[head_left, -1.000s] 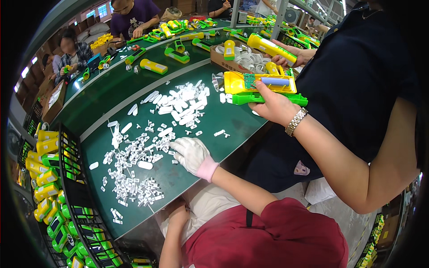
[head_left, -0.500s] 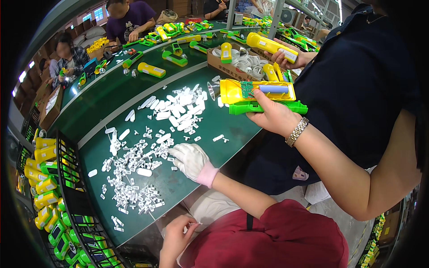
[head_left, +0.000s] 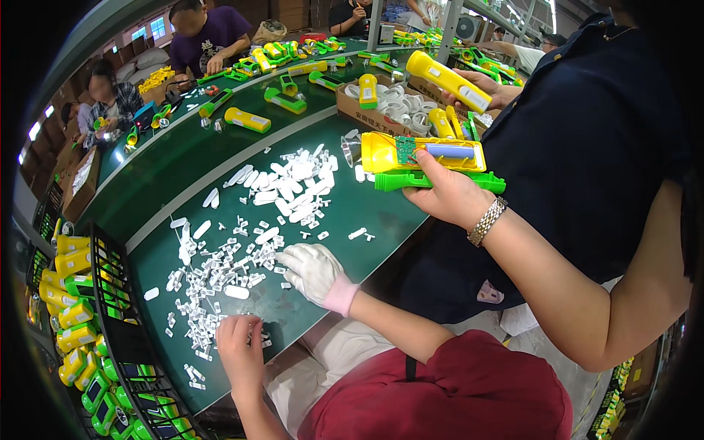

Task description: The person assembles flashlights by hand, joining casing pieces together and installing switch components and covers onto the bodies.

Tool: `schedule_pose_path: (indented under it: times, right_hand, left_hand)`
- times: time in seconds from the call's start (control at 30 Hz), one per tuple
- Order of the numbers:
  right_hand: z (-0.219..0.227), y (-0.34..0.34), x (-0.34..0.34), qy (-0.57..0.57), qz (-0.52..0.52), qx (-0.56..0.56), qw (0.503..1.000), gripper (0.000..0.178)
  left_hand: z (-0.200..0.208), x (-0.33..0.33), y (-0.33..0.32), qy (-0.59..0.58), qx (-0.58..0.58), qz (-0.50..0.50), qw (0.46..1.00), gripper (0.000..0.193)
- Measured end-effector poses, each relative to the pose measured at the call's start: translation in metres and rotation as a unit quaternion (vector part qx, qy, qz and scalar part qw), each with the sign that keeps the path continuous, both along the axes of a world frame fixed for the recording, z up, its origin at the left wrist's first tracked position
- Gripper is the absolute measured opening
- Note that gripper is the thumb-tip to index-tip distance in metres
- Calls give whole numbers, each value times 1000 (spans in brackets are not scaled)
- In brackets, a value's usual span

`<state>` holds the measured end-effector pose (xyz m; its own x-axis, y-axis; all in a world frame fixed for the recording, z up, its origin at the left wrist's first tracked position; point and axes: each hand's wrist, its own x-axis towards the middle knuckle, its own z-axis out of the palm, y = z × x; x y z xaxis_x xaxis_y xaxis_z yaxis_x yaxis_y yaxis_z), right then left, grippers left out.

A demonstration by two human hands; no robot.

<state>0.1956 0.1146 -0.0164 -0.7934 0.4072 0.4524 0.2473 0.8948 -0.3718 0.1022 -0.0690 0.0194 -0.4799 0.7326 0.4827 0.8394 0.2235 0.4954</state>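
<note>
My bare left hand (head_left: 240,350) hangs over the near part of a spread of small white plastic parts (head_left: 209,290). Its fingers are curled down together; anything between the fingertips is hidden. In a white knitted glove with a pink cuff, my right hand (head_left: 314,270) lies at the right edge of these parts, fingers apart and slightly bent, with no held thing visible. Longer white oval pieces (head_left: 301,187) are heaped beyond it on the green worktop (head_left: 367,257).
A person in dark clothes at right holds an opened yellow-green flashlight (head_left: 425,161) and a whole yellow one (head_left: 447,81). Behind stands a cardboard box (head_left: 367,111) of white rings. At left, a black wire rack (head_left: 117,315) borders flashlights. Other people work along the far bench.
My left hand has risen from my lap, leftward and up over the white parts. My gloved right hand has hardly moved. The neighbour's whole yellow flashlight is tilted more steeply.
</note>
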Motion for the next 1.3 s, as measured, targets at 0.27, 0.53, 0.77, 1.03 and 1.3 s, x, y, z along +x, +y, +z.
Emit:
schedule_pose_path:
  times: [0.27, 0.53, 0.77, 1.03, 1.3]
  right_hand:
    - [5, 0, 2, -2, 3, -3, 1000, 33]
    - [4, 2, 2, 1, 3, 4, 1000, 33]
    - [2, 1, -1, 3, 10, -6, 1000, 32]
    - [1, 2, 0, 6, 10, 3, 1000, 33]
    - [1, 1, -1, 6, 8, 0, 1000, 33]
  left_hand:
    - [-6, -21, 7, -5, -35, 34, 999, 9]
    - [-11, -27, 4, -6, -7, 57, 998, 19]
    - [-27, -20, -11, -21, 16, 76, 997, 18]
    - [-30, -18, -13, 2, 52, 79, 996, 16]
    - [-33, -16, -16, -6, 79, 87, 993, 14]
